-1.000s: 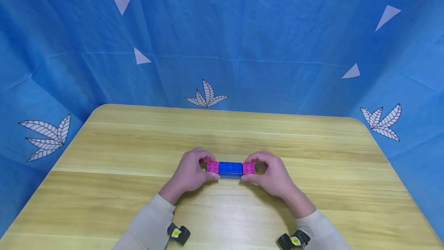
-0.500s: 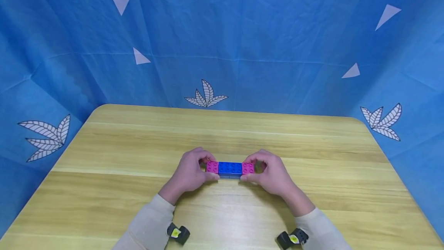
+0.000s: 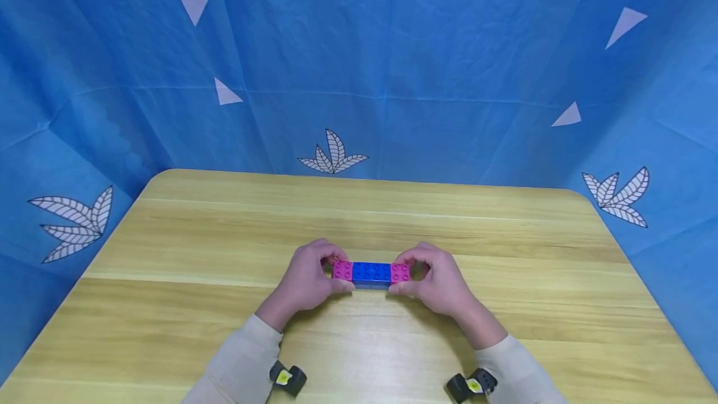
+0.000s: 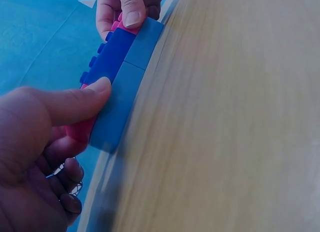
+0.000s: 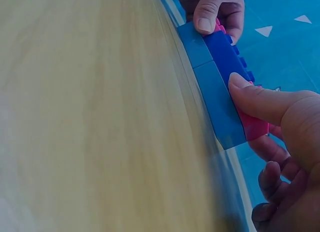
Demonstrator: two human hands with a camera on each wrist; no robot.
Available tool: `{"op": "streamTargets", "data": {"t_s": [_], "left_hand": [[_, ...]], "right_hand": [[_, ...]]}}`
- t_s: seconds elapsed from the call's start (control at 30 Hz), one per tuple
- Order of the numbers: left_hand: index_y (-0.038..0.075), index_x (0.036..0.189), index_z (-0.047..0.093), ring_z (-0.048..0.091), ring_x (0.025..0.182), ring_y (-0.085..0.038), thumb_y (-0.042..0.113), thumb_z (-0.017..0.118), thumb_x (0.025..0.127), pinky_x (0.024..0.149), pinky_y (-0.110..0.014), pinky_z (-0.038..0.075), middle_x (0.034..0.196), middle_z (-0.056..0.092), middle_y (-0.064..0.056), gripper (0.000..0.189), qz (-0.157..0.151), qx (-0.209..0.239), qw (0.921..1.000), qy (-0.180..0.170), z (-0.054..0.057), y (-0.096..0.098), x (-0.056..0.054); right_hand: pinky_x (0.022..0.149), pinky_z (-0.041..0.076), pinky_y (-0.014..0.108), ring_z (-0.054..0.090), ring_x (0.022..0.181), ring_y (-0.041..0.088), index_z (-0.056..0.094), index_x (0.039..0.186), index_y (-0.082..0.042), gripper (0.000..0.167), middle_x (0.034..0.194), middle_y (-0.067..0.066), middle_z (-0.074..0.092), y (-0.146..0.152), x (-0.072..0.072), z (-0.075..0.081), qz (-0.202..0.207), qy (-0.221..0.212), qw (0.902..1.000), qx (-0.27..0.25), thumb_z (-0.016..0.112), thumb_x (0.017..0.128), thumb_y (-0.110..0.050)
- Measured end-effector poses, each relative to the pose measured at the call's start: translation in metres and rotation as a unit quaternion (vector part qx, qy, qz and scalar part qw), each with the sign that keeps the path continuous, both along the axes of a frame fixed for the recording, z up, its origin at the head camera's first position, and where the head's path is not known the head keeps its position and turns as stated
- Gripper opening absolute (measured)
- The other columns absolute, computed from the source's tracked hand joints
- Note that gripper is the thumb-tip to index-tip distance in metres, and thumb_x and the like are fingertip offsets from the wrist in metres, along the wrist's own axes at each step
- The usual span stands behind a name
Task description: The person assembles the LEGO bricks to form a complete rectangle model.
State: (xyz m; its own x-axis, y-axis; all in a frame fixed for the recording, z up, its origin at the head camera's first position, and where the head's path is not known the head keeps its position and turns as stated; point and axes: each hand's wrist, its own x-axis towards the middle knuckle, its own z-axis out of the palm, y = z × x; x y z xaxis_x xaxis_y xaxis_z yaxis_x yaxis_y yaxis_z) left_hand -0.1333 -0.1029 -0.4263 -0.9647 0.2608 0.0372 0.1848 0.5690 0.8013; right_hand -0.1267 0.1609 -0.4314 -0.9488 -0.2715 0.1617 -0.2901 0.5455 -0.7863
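A two-layer row of toy building blocks rests on the table between both hands. On top, a dark blue block [image 3: 372,272] sits between a left pink block [image 3: 343,270] and a right pink block [image 3: 400,273]. Two lighter blue blocks [image 4: 114,107] lie end to end underneath, best seen in the wrist views. My left hand [image 3: 310,274] pinches the left pink block between thumb and fingers. At the other end, my right hand [image 3: 440,279] pinches the right pink block, its thumb [image 5: 262,99] along the near side. The far sides of the blocks are hidden.
The wooden table [image 3: 224,223] has rounded far corners. Behind it and at both sides hangs a blue cloth [image 3: 392,48] printed with white triangles and leaves. Each sleeve carries a black wrist device, one on the left [image 3: 288,378] and one on the right [image 3: 471,385].
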Motion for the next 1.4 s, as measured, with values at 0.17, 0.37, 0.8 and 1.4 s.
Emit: {"op": "streamTargets", "data": {"t_s": [0.17,0.37,0.8,1.4], "left_hand": [[0.016,0.097,0.073,0.052,0.083,-0.021,0.018,0.094,0.068,0.073,-0.036,0.047,0.084,0.055,0.003,0.036,0.000,0.000,1.0000,-0.002,0.000,0.001,0.001],[0.015,0.097,0.073,0.052,0.082,-0.020,0.020,0.094,0.069,0.072,-0.036,0.047,0.083,0.055,0.004,0.036,-0.004,-0.004,1.0000,0.008,0.000,0.001,0.000],[0.015,0.098,0.073,0.051,0.081,-0.020,0.021,0.095,0.068,0.071,-0.036,0.047,0.084,0.055,0.004,0.037,-0.002,-0.010,0.9998,0.015,0.001,0.000,0.001],[0.012,0.110,0.069,0.051,0.084,-0.020,0.025,0.095,0.068,0.070,-0.034,0.047,0.091,0.055,0.003,0.051,0.009,-0.008,0.9999,0.002,-0.004,-0.002,0.004]], "right_hand": [[0.060,0.044,0.030,0.052,0.069,0.021,0.076,0.094,-0.022,0.037,0.083,-0.008,0.062,-0.001,0.002,-0.003,-0.009,0.003,1.0000,-0.002,0.097,0.063,-0.024],[0.060,0.042,0.030,0.051,0.070,0.022,0.076,0.093,-0.023,0.038,0.082,-0.008,0.062,-0.002,0.003,-0.006,-0.018,0.016,0.9996,-0.012,0.097,0.062,-0.024],[0.059,0.042,0.030,0.050,0.069,0.021,0.076,0.094,-0.023,0.040,0.086,-0.009,0.063,-0.001,0.004,-0.003,-0.018,0.018,0.9997,0.001,0.098,0.061,-0.025],[0.054,0.038,0.027,0.045,0.060,0.016,0.073,0.112,-0.010,0.053,0.094,-0.004,0.067,0.006,0.013,-0.002,-0.049,-0.007,0.9988,-0.003,0.095,0.065,-0.013]]}}
